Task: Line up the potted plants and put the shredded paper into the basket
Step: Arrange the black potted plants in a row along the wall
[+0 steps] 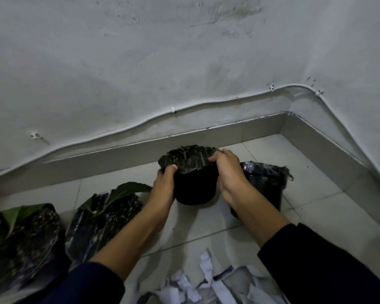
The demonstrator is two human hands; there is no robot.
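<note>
A: Status on the held pot?

B: A black plastic-wrapped pot [194, 183] is gripped from both sides. Left hand [164, 187] is wrapped on its left wall, thumb hooked over the rim. Right hand [229, 176] is clamped on the right wall, fingers [215, 157] curled over the rim edge. Both sets of fingers are closed on the pot. Whether its base is touching the floor [316, 207] cannot be told.

A: Neighbours?

B: A second black pot [266, 183] is seen just beside it on the right, partly hidden by the right wrist. Two leafy bagged plants are seen to the left: one [105, 218] near the left forearm, one [22, 242] at the left frame edge. A strip of bare tile is left between the held pot and the nearer leafy one.

A: Boundaries?

B: The skirting [140, 150] is run behind the pots, with a narrow gap of floor kept behind the held pot. A corner [289, 119] is formed at right; open tile is seen between the right pot and that side wall. A white cable [119, 130] is clipped along the wall above.

A: Paper?

B: Shredded paper [206, 286] is piled on the floor at the bottom edge, between the two sleeves, well apart from the pots. The tile between is bare.
</note>
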